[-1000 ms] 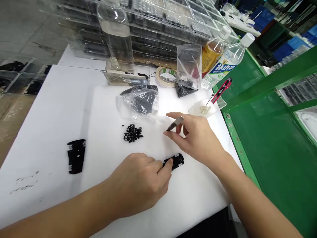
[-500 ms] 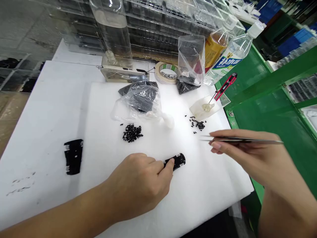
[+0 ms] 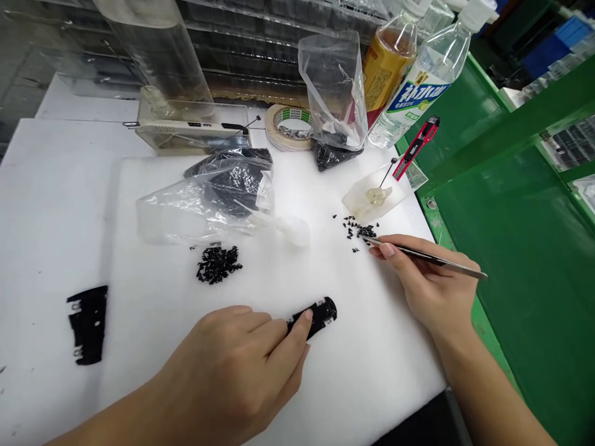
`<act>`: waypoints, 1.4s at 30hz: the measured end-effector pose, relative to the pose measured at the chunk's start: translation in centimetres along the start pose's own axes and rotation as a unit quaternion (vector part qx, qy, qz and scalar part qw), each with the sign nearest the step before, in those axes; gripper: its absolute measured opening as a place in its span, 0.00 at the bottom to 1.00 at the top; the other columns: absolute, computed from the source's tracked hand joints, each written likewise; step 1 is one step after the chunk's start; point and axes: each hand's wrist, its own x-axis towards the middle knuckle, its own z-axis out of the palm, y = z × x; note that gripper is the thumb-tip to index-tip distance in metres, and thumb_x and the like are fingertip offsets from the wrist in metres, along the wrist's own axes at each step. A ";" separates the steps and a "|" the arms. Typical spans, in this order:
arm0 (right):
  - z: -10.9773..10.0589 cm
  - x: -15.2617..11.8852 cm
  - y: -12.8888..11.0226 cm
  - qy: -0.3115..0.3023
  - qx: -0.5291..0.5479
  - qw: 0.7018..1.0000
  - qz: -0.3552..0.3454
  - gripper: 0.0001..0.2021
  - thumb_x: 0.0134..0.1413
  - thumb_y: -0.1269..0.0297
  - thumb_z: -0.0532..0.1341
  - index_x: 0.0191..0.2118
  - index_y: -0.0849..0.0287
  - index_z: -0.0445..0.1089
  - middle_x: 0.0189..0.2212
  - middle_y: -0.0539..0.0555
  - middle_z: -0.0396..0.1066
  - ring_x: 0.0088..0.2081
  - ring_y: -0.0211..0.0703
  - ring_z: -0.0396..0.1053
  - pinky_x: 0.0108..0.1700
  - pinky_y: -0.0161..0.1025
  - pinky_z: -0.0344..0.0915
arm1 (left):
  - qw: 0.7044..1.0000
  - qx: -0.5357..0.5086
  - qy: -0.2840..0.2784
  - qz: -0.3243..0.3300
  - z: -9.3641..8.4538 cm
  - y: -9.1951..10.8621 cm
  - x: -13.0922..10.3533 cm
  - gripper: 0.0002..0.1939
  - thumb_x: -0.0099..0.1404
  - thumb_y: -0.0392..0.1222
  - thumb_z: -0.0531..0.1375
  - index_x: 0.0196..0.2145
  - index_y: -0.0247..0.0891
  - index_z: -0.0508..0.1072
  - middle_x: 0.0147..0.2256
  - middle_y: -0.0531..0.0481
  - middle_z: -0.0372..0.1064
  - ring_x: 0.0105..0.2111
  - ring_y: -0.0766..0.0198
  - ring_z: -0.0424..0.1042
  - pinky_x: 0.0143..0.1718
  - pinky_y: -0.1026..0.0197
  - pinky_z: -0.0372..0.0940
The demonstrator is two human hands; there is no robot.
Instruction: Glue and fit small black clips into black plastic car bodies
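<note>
My left hand (image 3: 237,365) is closed over a black curved part (image 3: 324,314) on the white foam sheet (image 3: 362,359), a fingertip resting on its top. In my right hand (image 3: 430,279) metal tweezers (image 3: 432,257) are pinched, their tips at the right pile of tiny black pieces (image 3: 366,230); whether they grip a piece is too small to tell. A larger pile of similar pieces (image 3: 218,264) lies left of centre. Another black part (image 3: 88,325) rests at the far left.
Behind the piles lie a plastic bag (image 3: 232,186), a tape roll (image 3: 290,127) and a second bag (image 3: 332,80). Two bottles (image 3: 385,62) (image 3: 418,87) stand at the back right, near a red cutter (image 3: 421,145) and a small pad holding a pin (image 3: 367,201).
My right hand has moved left with the tweezers, bringing their tips to the right pile. My left hand keeps its fingertip on the black part. The camera view has shifted.
</note>
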 end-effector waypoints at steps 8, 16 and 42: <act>-0.4 -0.2 -0.1 -0.027 -0.059 0.993 -0.095 0.13 0.64 0.69 0.73 0.51 0.48 0.84 0.42 0.51 0.86 0.37 0.45 0.84 0.39 0.42 0.84 | 1.000 -0.007 0.001 -0.015 0.1 0.1 -0.2 0.14 0.73 0.30 0.63 0.55 0.28 0.79 0.27 0.55 0.70 0.22 0.65 0.65 0.21 0.53 0.60; -1.7 -1.1 -0.4 -0.032 -0.034 0.999 -0.022 0.10 0.63 0.68 0.74 0.48 0.50 0.85 0.39 0.52 0.86 0.36 0.46 0.85 0.36 0.39 0.82 | 1.000 -0.011 -0.003 -0.012 0.1 0.1 -0.5 0.13 0.73 0.29 0.64 0.53 0.29 0.80 0.28 0.53 0.72 0.23 0.64 0.66 0.22 0.52 0.59; -1.1 -1.0 -0.3 -0.019 -0.059 0.997 -0.054 0.13 0.63 0.68 0.75 0.51 0.49 0.85 0.41 0.50 0.86 0.36 0.44 0.84 0.36 0.39 0.82 | 1.000 -0.014 -0.002 -0.009 0.0 0.0 -0.3 0.14 0.72 0.30 0.66 0.54 0.26 0.80 0.29 0.52 0.74 0.23 0.64 0.67 0.21 0.52 0.61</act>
